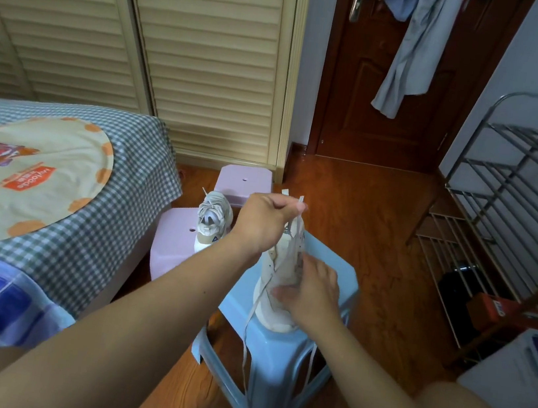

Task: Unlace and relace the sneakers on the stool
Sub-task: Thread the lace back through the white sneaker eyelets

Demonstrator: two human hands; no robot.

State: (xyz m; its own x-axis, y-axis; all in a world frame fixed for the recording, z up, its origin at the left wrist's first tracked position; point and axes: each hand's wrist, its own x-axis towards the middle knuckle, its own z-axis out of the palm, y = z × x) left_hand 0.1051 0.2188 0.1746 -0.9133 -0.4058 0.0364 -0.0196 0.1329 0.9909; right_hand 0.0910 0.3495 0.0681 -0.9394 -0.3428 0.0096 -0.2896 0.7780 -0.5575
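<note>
On the bed at the left lies a round cloth [22, 176] with an orange label; its print looks like "Mylocole", though it is too tilted to be sure. The laced sneaker [213, 222] stands on the pink stool [172, 245], just beside the blue stool [277, 353]. There the left hand [263, 223] has its fingers pinched on the two lace ends [292, 200], drawn up above the second sneaker [280, 274]. The right hand [312, 293] grips that shoe's side, fingers curled round it. Loose lace hangs over the stool's edge, so this seems mid-lacing. Next, each tip likely needs feeding through an eyelet and pulling even. A small triangular logo marks each shoe; no lettering is readable.
</note>
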